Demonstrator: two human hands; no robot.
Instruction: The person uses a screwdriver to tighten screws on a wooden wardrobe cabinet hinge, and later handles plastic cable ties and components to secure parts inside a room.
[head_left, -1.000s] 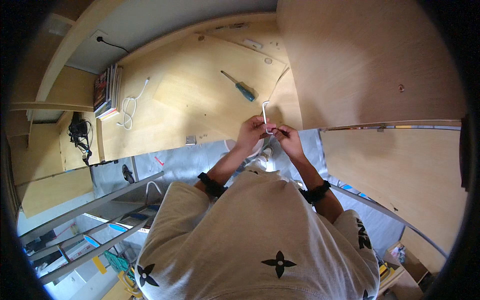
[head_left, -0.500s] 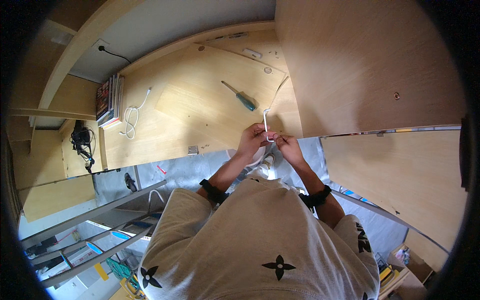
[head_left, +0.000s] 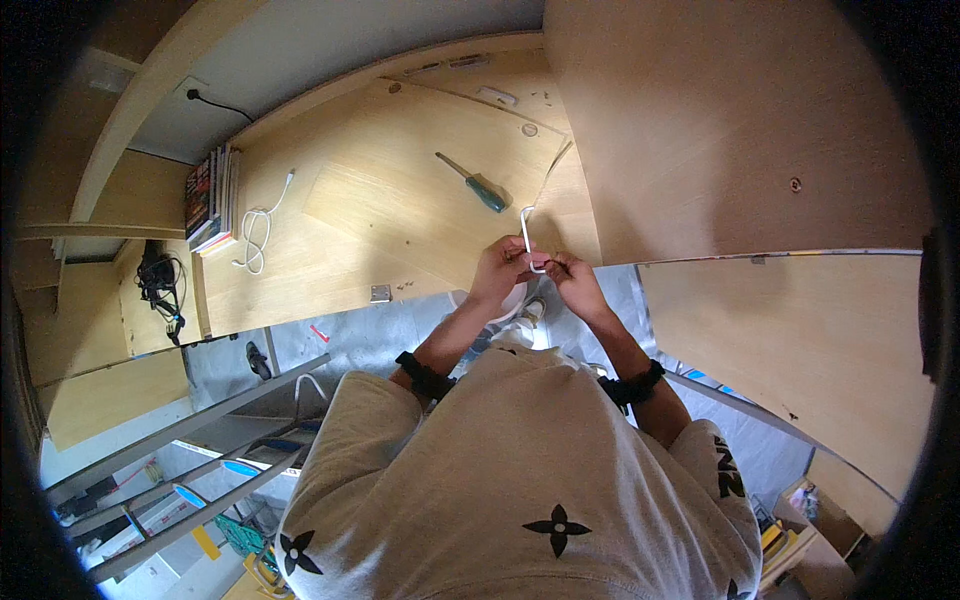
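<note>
My left hand (head_left: 500,272) grips a slim white U-shaped handle (head_left: 526,232), which looks like a cabinet pull, just over the front edge of a wooden worktop (head_left: 290,300). Its far bent end points away from me. At the near bent end, my right hand (head_left: 577,286) has thumb and fingers pinched together; whether a small part sits between them I cannot make out. Beyond the hands, a screwdriver (head_left: 487,194) with a dark green grip lies on a loose wooden board (head_left: 390,190), its shaft pointing far left.
A white cable (head_left: 255,235) and upright books (head_left: 213,200) are on the left, with black cords (head_left: 160,290) beyond them. A small metal hinge (head_left: 380,293) lies near the front edge. A tall wood panel (head_left: 720,130) stands right; a ladder (head_left: 200,450) is at lower left.
The whole view has shifted slightly, with the worktop things a little higher and further left. Both hands keep their hold at the white handle; the right fingers have moved slightly.
</note>
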